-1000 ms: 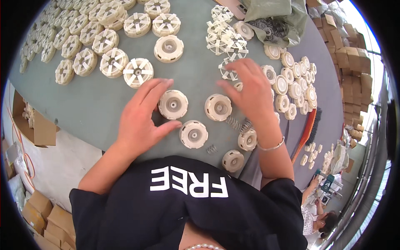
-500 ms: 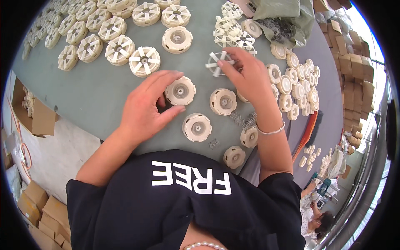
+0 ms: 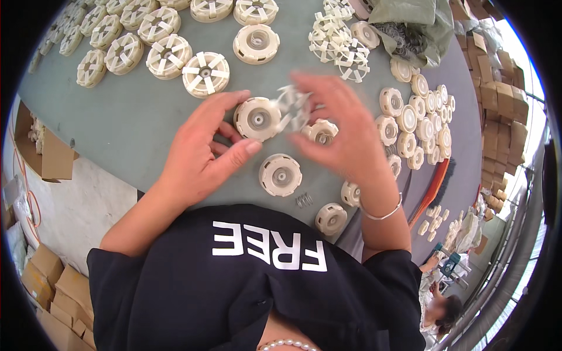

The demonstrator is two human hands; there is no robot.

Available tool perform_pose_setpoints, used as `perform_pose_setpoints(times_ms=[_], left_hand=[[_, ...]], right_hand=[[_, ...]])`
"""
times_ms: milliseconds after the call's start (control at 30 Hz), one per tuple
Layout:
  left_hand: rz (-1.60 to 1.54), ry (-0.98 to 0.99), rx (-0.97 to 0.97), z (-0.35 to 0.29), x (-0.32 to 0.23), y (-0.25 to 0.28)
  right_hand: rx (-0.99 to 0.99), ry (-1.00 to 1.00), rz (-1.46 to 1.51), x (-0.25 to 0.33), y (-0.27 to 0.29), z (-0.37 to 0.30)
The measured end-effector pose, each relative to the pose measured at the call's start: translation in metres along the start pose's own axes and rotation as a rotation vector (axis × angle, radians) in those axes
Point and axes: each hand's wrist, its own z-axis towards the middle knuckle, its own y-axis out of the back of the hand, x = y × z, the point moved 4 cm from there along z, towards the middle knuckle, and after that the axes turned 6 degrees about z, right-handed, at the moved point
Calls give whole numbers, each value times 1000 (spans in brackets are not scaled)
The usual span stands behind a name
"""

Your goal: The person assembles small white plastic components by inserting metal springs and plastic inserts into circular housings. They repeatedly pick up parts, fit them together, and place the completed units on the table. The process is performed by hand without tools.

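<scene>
A round cream plastic housing with a hollow centre lies on the table in front of me. My left hand curves round its left side, thumb at the near edge and fingers at the far edge. My right hand, smeared by motion, pinches a white spoked plastic ring, tilted beside the housing's right edge. Partly behind the right hand is another housing with a spring in it. Nearer me lie an open housing, a small loose coil spring and one more round part.
Housings with spoked rings on top fill the far left. Loose spoked rings are heaped at the back, by a green bag of springs. Round cream parts cover the right side. A person sits far right.
My right hand has brought the spoked ring down and left, toward the housing and turned it on edge. My left hand stays at the housing, its thumb now against the rim.
</scene>
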Motion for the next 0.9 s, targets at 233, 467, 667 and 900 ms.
perform_pose_setpoints(times_ms=[233,467,667,900], left_hand=[[89,-46,-74,2,4,-3],[-60,71,-42,8,1,-9],[174,-45,43,8,1,-9],[374,-210,-295,22,-24,24]], right_hand=[[111,149,-143,12,-26,2],[78,120,-255,14,-37,4],[26,53,-223,8,-22,9],[-436,86,-552,-71,81,50]])
